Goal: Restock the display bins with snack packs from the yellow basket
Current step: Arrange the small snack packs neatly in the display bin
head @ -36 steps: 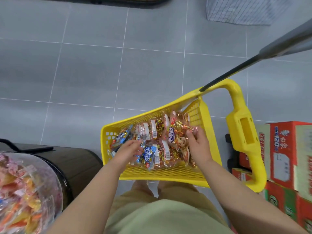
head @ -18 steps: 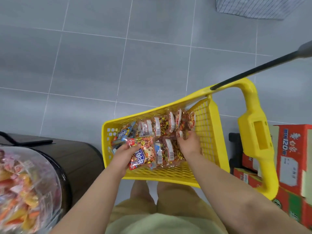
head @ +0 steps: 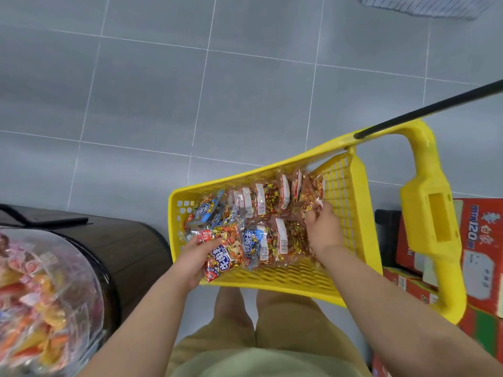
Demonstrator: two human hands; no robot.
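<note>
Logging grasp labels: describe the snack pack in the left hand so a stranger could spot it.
Find the yellow basket. At its near left corner the left hand grips a red snack pack that reaches over the near rim. Unlike the neighbours showing white barcode labels, it faces up with a cartoon face and blue-and-white lettering.

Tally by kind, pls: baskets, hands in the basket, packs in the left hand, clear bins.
Yellow basket: 1
Hands in the basket: 2 (left hand, right hand)
Snack pack gripped by the left hand: 1
Clear bin: 1
Total: 5
</note>
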